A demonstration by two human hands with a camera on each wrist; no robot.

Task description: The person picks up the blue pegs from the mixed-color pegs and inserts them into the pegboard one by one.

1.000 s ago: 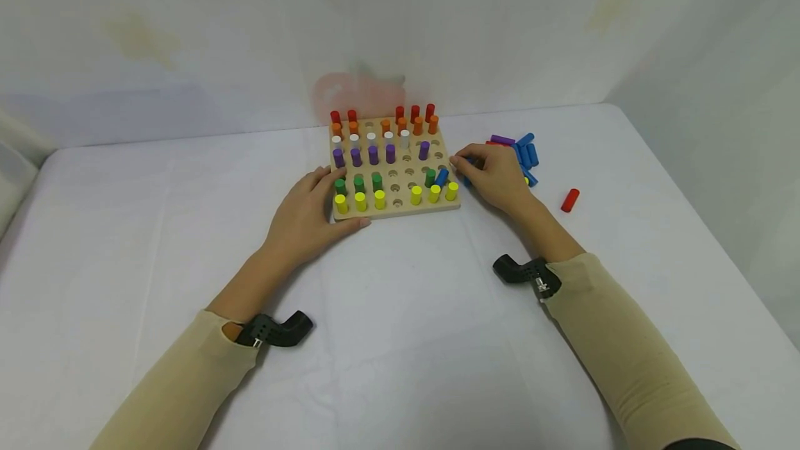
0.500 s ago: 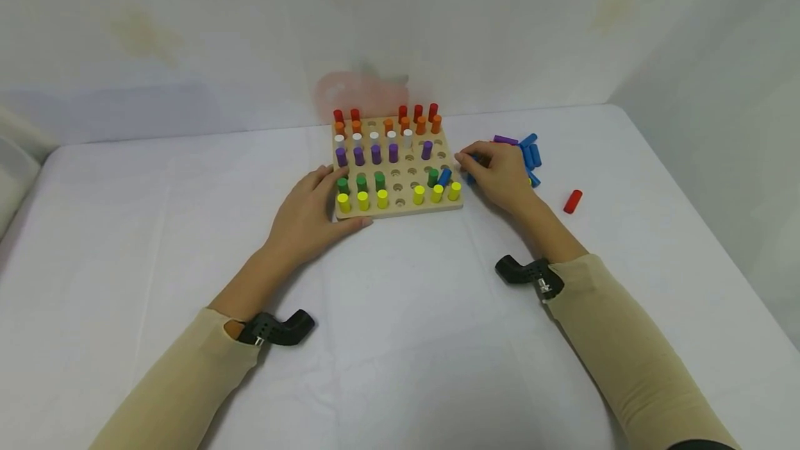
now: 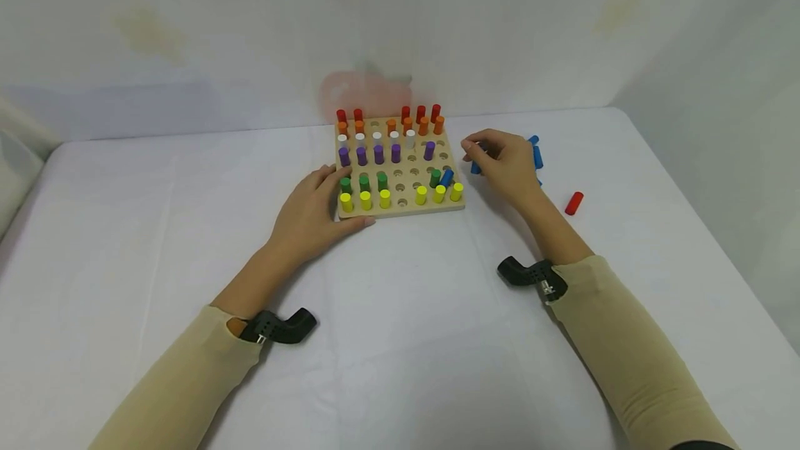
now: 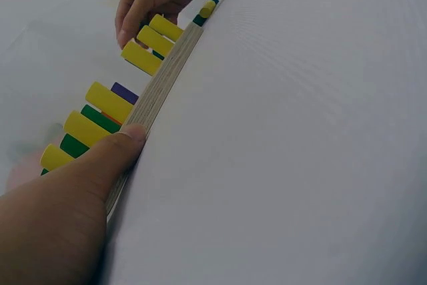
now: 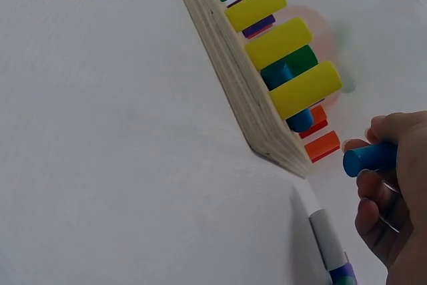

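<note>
The right hand (image 3: 509, 164) pinches a blue peg (image 5: 370, 158) just right of the board (image 3: 400, 210), fingers curled round it. The left hand (image 3: 309, 214) lies flat, steadying the board's near-left corner. The peg looks light, stiff and smooth; best held mid-shaft.

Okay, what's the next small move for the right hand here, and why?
Probably carry the blue peg left over the board and lower it into an open hole beside the tilted blue peg. The right hand already pinches it clear of the table, and the left hand braces the board.
</note>
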